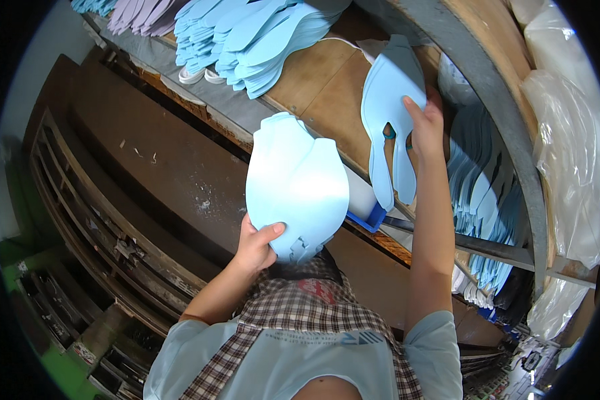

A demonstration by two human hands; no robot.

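Light blue foam cut-outs [295,187], stacked into a thick fanned bundle, sit in the left hand [257,245], which is closed round the bundle's lower edge with the thumb across its front; the bundle is held up over the dark brown work surface [160,160] and in front of the wooden shelf [320,83]; the right hand [425,127] reaches up and pinches a single light blue forked piece [388,107] near its slot, fingers shut on it, the piece lying flat against the shelf board with its two prongs hanging down; a white roller in a blue holder [365,203] shows just behind the bundle's right edge; further stacks of blue cut-outs [257,37] lie fanned along the shelf above, and more hang in rows [487,200] to the right, beside clear plastic bags [570,133]; a checked apron [307,313] over a pale blue shirt fills the lower edge.
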